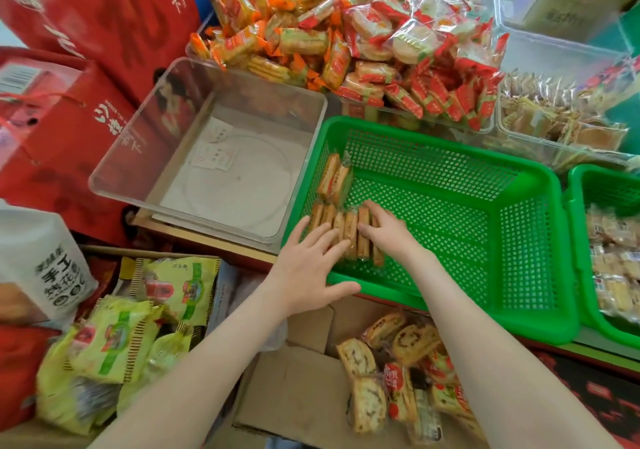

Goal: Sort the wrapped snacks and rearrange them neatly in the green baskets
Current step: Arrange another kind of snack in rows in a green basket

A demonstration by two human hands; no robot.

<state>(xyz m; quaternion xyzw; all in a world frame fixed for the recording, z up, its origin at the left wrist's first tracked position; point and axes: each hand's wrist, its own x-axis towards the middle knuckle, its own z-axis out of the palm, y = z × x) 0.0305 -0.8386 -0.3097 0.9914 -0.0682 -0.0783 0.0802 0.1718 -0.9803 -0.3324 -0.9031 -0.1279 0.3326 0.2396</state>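
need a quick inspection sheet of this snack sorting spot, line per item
surface: wooden shelf edge under the bins
job's things: green basket holds a row of wrapped pastries on edge in its near left corner; second basket to the right
clutter: empty clear bin; yellow-green packs; loose pastries on cardboard below
grippers: left hand and right hand flat against the row
cables: nothing seen
surroundings: red gift boxes; heaped orange snack packs
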